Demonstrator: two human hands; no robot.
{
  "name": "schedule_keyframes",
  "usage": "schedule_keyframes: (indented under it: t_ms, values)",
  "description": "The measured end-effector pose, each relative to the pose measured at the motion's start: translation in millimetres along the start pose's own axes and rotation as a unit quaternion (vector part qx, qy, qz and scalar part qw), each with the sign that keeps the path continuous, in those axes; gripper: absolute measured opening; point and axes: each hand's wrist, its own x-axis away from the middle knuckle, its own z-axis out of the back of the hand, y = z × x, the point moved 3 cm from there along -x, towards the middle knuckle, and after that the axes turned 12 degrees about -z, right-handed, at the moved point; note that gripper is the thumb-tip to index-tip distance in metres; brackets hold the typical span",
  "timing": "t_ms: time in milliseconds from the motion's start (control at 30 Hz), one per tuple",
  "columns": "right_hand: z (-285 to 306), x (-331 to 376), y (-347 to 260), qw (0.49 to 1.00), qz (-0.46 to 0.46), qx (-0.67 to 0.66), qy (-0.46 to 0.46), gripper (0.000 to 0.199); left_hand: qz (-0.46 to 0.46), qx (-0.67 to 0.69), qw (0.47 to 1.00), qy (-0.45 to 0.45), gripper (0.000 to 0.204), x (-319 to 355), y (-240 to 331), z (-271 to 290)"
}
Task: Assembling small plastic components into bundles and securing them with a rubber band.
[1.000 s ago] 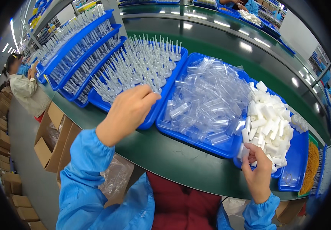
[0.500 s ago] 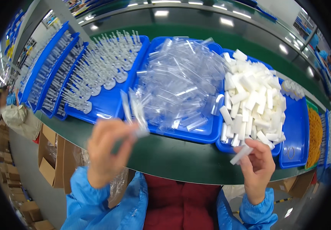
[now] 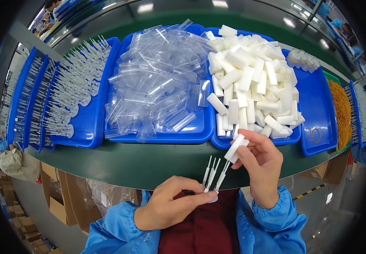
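Note:
My left hand [image 3: 170, 203] pinches the round clear base of a part with three thin white stems [image 3: 211, 175], which point up and slightly right. In my right hand [image 3: 259, 163], a short white foam tube [image 3: 235, 149] is gripped between thumb and fingers. Its lower end meets the tip of the rightmost stem; whether the stem goes inside I cannot tell. Beyond my right hand, a blue tray is heaped with similar white foam tubes [image 3: 250, 80]. Several stemmed parts [image 3: 75, 80] like the held one stand in a blue tray at the left.
A middle blue tray [image 3: 200, 131] holds loose clear plastic sleeves [image 3: 157, 84]. Rightward are a blue tray [image 3: 316, 101] with small rings, and orange bands [image 3: 339, 112]. More filled trays [image 3: 22, 101] lean at far left. Cardboard boxes [image 3: 60, 203] stand below the green table [image 3: 149, 165].
My left hand has moved right and down with the stemmed part, out from the trays. My right hand has shifted left and up, bringing the foam tube to one stem. The view has turned rightward.

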Motion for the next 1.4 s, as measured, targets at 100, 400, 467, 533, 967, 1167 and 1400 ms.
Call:
schedule_keyframes:
  t_ms: [100,400,467,533,967,1167,1400]
  values:
    - [1.6,5.2,1.8,0.997,-0.013,0.056,-0.048,0.035,-0.017,-0.021,1.000,-0.009,0.039,0.2,-3.1,-0.2]
    - [-3.6,13.2,4.3,0.969,-0.027,0.113,-0.217,0.045,-0.049,-0.026,0.995,0.080,0.047,6.4,-17.0,4.1]
    - [-9.9,15.9,1.3,0.968,-0.043,0.115,-0.218,0.038,-0.088,-0.017,0.992,0.089,0.047,10.4,-18.4,3.4]
    - [-13.8,15.3,0.9,0.964,-0.054,0.117,-0.232,0.038,-0.083,-0.010,0.992,0.091,0.048,12.8,-17.2,4.7]
    - [-48.2,-66.0,-52.0,0.618,0.446,0.638,0.109,0.039,-0.115,-0.129,0.981,0.083,0.049,23.5,-27.0,7.7]
    - [-52.5,-28.9,-52.2,0.830,0.369,0.418,0.001,0.037,-0.105,-0.132,0.982,0.080,0.046,19.4,-26.6,7.9]
    - [-37.1,6.1,-25.7,0.904,0.225,0.354,-0.078,0.033,-0.123,-0.134,0.983,0.016,0.040,16.8,-21.0,8.3]
